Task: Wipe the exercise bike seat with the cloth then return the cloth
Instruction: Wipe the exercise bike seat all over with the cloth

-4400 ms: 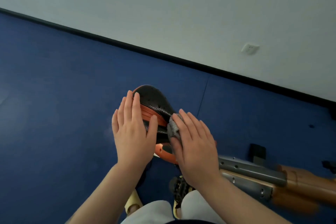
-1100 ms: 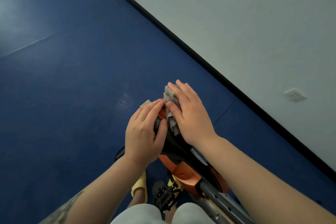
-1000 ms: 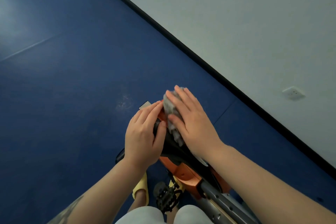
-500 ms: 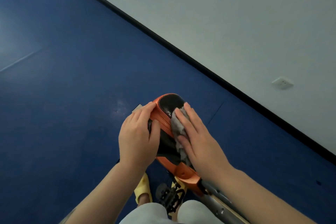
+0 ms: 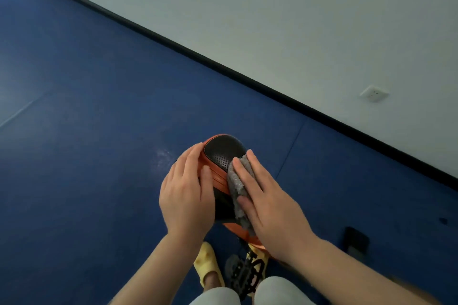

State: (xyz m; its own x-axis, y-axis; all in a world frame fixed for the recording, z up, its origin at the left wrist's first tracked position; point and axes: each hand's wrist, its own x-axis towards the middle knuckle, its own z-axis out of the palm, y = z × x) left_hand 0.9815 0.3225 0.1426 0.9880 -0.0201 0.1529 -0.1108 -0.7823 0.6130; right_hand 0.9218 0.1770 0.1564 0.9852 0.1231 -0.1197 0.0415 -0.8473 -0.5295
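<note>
The exercise bike seat (image 5: 223, 153) is black with orange trim and stands low in the middle of the view. My left hand (image 5: 187, 193) lies flat over its left side with the fingers wrapped on the orange edge. My right hand (image 5: 269, 205) presses a grey fluffy cloth (image 5: 235, 186) onto the seat's right side, fingers spread over the cloth. The near half of the seat is hidden under both hands.
A black bike pedal (image 5: 244, 272) sits below the seat between my feet in yellow slippers (image 5: 207, 262). Blue floor mats (image 5: 86, 131) surround the bike. A grey wall with a black skirting (image 5: 247, 79) and a white socket (image 5: 374, 93) runs behind. A dark block (image 5: 355, 240) lies at right.
My right hand slid the cloth from the seat's far tip back toward me along the right side. The black front of the seat is now uncovered. My left hand stayed on the left edge.
</note>
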